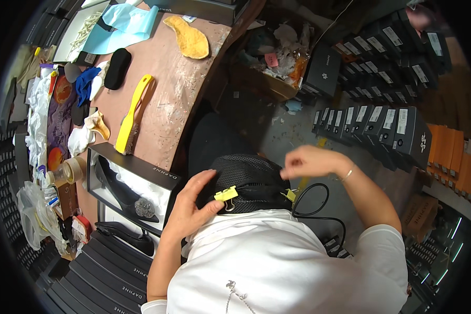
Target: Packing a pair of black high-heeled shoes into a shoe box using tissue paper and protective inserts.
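A black mesh bag point(248, 170) lies at my waist, over my lap. Fastened to it are a yellow binder clip point(226, 194) on its left part and another yellow clip point(291, 195) by its right edge. My left hand point(186, 209) rests against the bag's left side with thumb and fingers apart, the thumb close below the first clip. My right hand point(311, 162) hovers just right of the bag, its fingers curled in; whatever they may hold is hidden. A black cable point(327, 201) loops out from beside the right clip.
On the worktable point(165, 104) at left lie a yellow-handled brush point(126, 125), a yellow insole-shaped piece point(187, 37) and an open box point(165, 175) with a black shoe point(118, 186). Stacked black shoeboxes point(371, 128) stand at right. A carton of waste point(277, 86) sits ahead on the floor.
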A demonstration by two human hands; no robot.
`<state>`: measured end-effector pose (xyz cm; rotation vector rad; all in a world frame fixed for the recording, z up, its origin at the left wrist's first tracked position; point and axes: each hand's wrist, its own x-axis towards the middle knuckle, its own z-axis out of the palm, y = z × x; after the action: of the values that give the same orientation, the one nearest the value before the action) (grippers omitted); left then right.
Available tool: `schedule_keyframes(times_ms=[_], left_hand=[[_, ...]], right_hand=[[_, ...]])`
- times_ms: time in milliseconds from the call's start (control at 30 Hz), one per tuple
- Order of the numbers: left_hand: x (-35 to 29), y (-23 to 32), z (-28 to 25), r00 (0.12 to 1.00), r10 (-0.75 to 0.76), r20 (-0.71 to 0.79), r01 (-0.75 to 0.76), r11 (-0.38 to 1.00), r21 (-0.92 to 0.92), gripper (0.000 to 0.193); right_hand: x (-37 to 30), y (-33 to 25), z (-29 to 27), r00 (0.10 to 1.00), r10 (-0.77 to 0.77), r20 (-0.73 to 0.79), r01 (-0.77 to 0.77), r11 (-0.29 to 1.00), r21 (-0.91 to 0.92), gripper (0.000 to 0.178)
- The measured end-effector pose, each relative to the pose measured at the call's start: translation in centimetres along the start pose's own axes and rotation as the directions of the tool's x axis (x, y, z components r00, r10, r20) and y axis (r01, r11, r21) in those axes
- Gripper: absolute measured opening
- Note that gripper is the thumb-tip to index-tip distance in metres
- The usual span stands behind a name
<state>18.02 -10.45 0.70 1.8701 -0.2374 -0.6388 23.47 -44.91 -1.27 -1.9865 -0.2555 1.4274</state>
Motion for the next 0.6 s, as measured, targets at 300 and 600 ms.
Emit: schedule_keyframes(times_ms=[300,600], left_hand=[[-1.7,1.1,2.4,0.979,0.083,-0.187,-0.022,0.951,0.308,0.061],[-5.7,3.5,3.2,0.971,0.227,-0.07,-0.162,0.847,0.506,0.016]], right_hand=[[-4.4,-2.5,3.5,0.999,-0.003,0.034,0.011,0.972,-0.236,0.06],[-4.4,-4.3,6.4,0.912,-0.332,-0.239,0.238,0.906,-0.351,0.093]])
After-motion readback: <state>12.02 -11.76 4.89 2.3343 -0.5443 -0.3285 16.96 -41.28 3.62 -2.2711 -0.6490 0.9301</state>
